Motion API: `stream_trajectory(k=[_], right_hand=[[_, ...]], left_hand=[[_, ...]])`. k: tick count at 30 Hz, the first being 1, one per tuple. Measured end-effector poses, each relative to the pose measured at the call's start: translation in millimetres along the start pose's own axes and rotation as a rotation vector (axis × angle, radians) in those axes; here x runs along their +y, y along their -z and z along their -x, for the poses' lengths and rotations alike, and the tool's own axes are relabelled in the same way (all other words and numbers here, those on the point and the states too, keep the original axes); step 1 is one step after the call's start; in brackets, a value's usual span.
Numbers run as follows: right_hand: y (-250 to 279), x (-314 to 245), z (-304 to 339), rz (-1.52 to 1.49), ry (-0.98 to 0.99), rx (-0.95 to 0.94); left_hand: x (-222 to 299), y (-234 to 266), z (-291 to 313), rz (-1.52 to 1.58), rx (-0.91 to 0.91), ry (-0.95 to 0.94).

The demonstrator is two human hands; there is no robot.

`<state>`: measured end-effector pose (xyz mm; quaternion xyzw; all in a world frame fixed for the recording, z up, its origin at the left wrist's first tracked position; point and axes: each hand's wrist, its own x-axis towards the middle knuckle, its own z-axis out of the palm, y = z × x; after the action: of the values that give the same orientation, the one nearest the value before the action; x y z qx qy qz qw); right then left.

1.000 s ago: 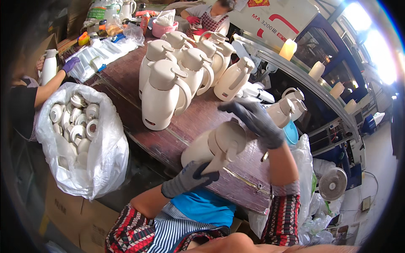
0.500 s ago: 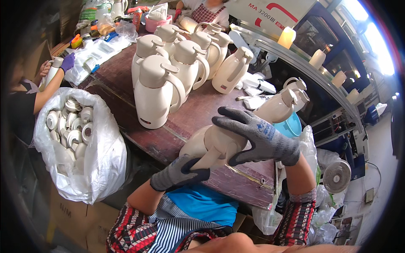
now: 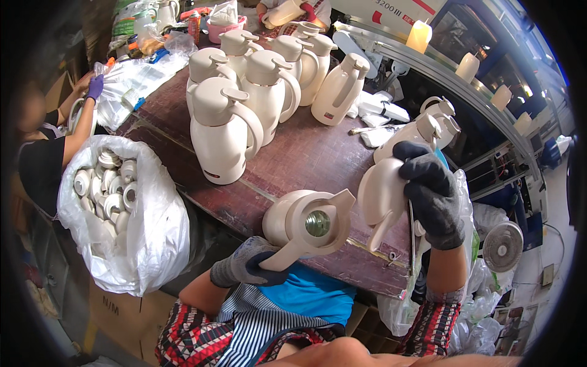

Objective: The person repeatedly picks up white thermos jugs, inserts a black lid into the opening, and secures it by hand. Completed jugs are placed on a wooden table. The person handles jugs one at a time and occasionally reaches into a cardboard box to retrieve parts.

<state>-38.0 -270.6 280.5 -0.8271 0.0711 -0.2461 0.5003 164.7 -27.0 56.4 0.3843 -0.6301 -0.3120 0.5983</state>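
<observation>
My left hand (image 3: 241, 264), in a grey glove, is closed round the handle of a cream thermos jug (image 3: 281, 214). The jug lies tilted over the table's near edge, its mouth uncovered and a shiny inner wall showing. To the right, apart from the jug, my gloved right hand (image 3: 433, 199) grips a cream jug lid (image 3: 376, 192) with its thumb lever hanging downward. Several lidded cream jugs (image 3: 220, 144) stand upright beyond, on the dark red table (image 3: 293, 156).
A white plastic bag (image 3: 147, 244) full of round lids or stoppers stands at the left. One co-worker's purple-gloved hand (image 3: 95, 87) is behind it; another person holds a jug (image 3: 284, 12) at the far side. More jugs (image 3: 406, 134) sit at the right, near a fan (image 3: 502, 246).
My right hand has lifted the lid off the jug and carried it right, exposing the mouth. My left hand keeps hold of the handle. The far co-worker's jug has risen.
</observation>
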Motion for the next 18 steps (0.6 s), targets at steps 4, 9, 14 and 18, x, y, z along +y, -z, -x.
stream_trajectory(k=[4,9,14,18], right_hand=[[-26.7,-5.3,8.6,-0.177,-0.232,-0.034],[-52.6,2.8,7.8,0.565,-0.05,-0.201],[-33.2,0.5,-14.9,0.905,0.32,-0.441],[-38.1,30.1,-22.8,0.655,0.275,-0.654]], left_hand=[[-3.1,-1.1,-0.2,0.045,-0.06,0.074],[-1.0,2.4,-4.3,-0.026,0.076,-0.007],[-0.3,20.0,-14.4,0.289,-0.013,0.309],[-4.9,24.8,-25.9,0.251,-0.054,0.294]])
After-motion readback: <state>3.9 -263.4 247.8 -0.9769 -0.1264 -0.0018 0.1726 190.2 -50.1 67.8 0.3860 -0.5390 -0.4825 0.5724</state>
